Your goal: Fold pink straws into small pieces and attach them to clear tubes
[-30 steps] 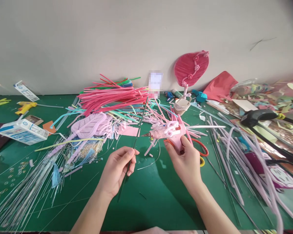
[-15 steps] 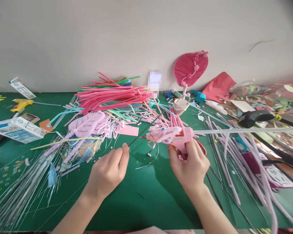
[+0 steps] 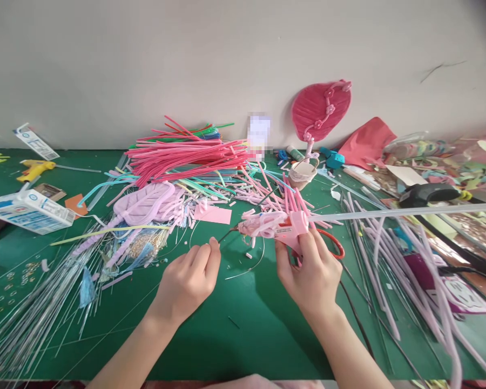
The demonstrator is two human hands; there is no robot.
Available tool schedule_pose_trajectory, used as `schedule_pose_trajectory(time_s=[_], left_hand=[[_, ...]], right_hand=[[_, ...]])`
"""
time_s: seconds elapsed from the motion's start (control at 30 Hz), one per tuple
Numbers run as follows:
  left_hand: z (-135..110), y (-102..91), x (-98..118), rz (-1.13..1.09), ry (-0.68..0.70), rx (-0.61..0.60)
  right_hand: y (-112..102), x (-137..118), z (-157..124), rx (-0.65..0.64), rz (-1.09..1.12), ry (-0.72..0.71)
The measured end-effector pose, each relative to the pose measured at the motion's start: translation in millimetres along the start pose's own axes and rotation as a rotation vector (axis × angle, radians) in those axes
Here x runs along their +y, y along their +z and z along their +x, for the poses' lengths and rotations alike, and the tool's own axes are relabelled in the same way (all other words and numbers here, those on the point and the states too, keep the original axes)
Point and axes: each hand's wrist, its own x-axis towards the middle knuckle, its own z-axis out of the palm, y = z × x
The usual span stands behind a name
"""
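Note:
My left hand [image 3: 192, 275] pinches one end of a thin dark stick [image 3: 227, 236], which slants up and away to the right. My right hand [image 3: 310, 270] is closed round the handle of a pink hot glue gun [image 3: 294, 229]. The gun's nozzle points left and meets or overlaps the stick close to my left fingers; whether they touch I cannot tell. Soft pink strips wrap the gun's front. A long translucent glue stick [image 3: 389, 213] runs out of its back to the right. Below the gun a thin curved wire [image 3: 247, 270] lies on the green table [image 3: 243, 340].
Pink pipe cleaners [image 3: 186, 156] are heaped at the back. A lilac fan-shaped piece [image 3: 141, 205] and metal wires [image 3: 36, 319] lie left, near a milk carton [image 3: 32, 210] and yellow glue gun [image 3: 36, 168]. A red fan [image 3: 322, 111] stands in a small pot [image 3: 302, 174]. Lilac stems [image 3: 383, 281] lie right.
The glue gun has shifted slightly left with my right hand, bringing its nozzle onto the stick close to my left fingers. My left hand keeps its pinch, and the view has shifted a little.

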Motion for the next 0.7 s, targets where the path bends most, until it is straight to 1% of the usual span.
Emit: schedule_pose_trajectory(time_s=[0.5,0.7], left_hand=[[-2.2,-0.4,1.1,-0.021,-0.052,-0.011],[-3.4,3.1,3.4,-0.072,-0.117,-0.021]], right_hand=[[0.6,-1.4,-0.4,0.015,-0.021,-0.028],[0.0,-1.4,-1.8,0.005,-0.003,-0.008]])
